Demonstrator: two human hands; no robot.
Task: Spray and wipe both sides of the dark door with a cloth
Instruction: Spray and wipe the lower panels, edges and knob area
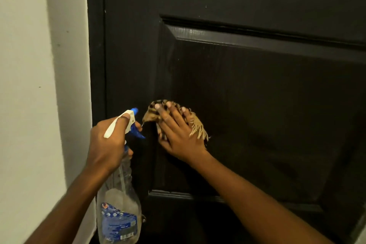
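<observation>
Left hand (107,140): wrapped around neck of spray bottle (118,210), base cut off below | Right hand (174,130): fingers spread, pressing fringed striped cloth (158,110) flat, mostly hidden beneath | Dark door (257,95): ahead, cloth on left edge of recessed panel | White wall (29,85): left.

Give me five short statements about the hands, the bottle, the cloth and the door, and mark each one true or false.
1. The left hand holds the spray bottle. True.
2. The right hand presses the cloth flat against the dark door. True.
3. The cloth is plain white. False: it is tan with dark stripes and a frayed fringe.
4. The bottle's nozzle points at the white wall. False: it points toward the door.
5. The bottle is clear with a blue label. True.
</observation>
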